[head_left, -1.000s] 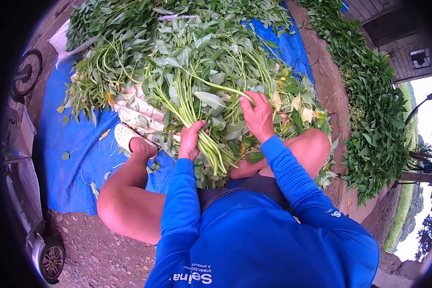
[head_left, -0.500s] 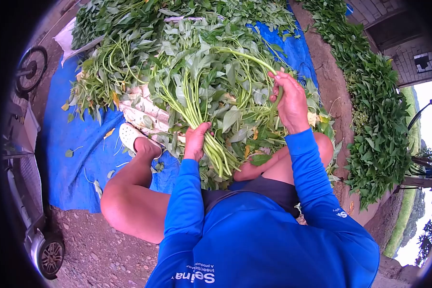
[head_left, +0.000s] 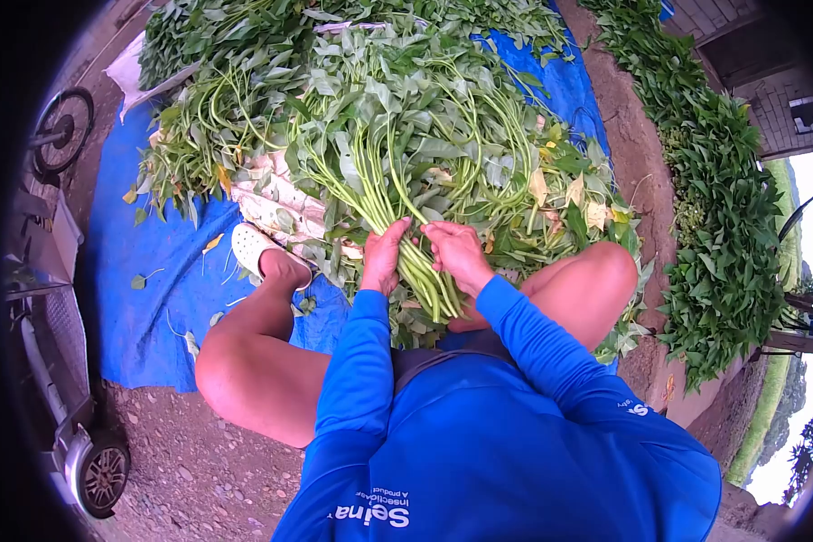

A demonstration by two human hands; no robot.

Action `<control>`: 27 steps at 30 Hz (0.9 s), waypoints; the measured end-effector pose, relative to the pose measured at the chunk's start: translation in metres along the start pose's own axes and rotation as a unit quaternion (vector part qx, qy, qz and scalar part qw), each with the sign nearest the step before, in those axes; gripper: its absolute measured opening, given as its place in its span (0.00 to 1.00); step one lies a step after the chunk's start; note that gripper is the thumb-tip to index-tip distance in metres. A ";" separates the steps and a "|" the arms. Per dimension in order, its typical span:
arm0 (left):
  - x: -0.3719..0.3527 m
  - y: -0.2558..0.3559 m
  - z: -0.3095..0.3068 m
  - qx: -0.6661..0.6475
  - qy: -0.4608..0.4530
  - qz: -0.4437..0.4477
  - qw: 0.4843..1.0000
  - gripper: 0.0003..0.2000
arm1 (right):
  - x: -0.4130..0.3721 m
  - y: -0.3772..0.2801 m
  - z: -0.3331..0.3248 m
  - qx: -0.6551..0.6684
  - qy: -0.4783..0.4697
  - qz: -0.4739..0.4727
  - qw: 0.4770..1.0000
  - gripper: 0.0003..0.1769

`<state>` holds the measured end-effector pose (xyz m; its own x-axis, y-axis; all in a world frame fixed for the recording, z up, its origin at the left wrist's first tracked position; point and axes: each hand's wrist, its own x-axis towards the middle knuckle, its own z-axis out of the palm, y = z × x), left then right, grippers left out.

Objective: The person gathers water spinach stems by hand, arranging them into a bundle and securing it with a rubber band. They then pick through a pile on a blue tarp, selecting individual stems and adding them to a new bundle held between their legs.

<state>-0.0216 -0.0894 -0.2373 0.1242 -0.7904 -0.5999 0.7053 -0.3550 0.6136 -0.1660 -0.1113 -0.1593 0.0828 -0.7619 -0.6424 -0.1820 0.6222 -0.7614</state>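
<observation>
A bunch of long green stems with leaves point(head_left: 370, 194) lies in the grip of my left hand point(head_left: 386, 256), its cut ends pointing toward my lap. My right hand point(head_left: 456, 253) is closed beside it at the bunch's right edge, with thumb and finger pinching a stem that runs up among the leaves. Both hands are close together, almost touching. Behind and around the bunch is a large heap of leafy stems point(head_left: 479, 117), with some yellowed leaves point(head_left: 596, 214) at its right.
Beneath the heap spread a blue tarp point(head_left: 135, 307) and a pale sack point(head_left: 280, 203). My legs flank the bunch, one foot in a white clog point(head_left: 251, 246). More greens point(head_left: 714, 235) line the right side. A wheeled vehicle point(head_left: 104, 474) stands at left.
My right hand has come down and left from the upper right, bringing its stem against the bunch. The left hand still holds the bunch, slightly further right in view.
</observation>
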 end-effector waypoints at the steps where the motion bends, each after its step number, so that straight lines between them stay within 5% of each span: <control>1: 0.003 -0.004 -0.005 -0.013 -0.003 -0.008 1.000 0.11 | 0.006 0.011 -0.001 -0.001 -0.014 -0.004 1.000 0.18; 5: 0.006 -0.008 -0.014 -0.017 -0.017 -0.098 0.995 0.17 | 0.016 0.043 -0.013 0.009 -0.049 0.025 0.998 0.17; 9: 0.014 -0.029 -0.017 -0.003 0.012 -0.032 0.999 0.21 | 0.037 0.072 -0.014 0.012 -0.077 0.051 0.996 0.17; 11: 0.000 -0.015 -0.002 -0.039 0.101 -0.014 0.994 0.23 | 0.031 0.067 -0.011 -0.025 -0.078 0.051 0.995 0.17; 17: 0.015 -0.022 -0.022 0.103 0.075 -0.017 0.992 0.16 | 0.024 0.080 -0.010 -0.273 -0.139 -0.053 0.950 0.18; 19: 0.006 -0.011 -0.020 0.110 0.072 0.008 0.991 0.11 | 0.007 0.058 -0.012 -0.249 -0.172 -0.012 0.953 0.18; 21: 0.000 0.005 -0.017 0.105 0.062 0.039 0.992 0.11 | 0.029 0.059 -0.018 -0.289 -0.077 -0.323 0.898 0.18; 23: -0.008 0.027 -0.016 0.149 0.038 0.034 0.988 0.12 | 0.046 -0.008 -0.007 -0.077 -0.008 -0.203 0.976 0.16; 27: -0.043 0.067 0.013 0.185 -0.049 0.019 0.981 0.13 | 0.099 -0.098 0.027 0.117 -0.067 -0.202 0.970 0.11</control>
<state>0.0113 -0.0854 -0.1638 0.0645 -0.8440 -0.5324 0.3975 -0.4677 0.7895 -0.1135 -0.2423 -0.1506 0.2300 -0.9319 -0.2804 0.1182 0.3128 -0.9424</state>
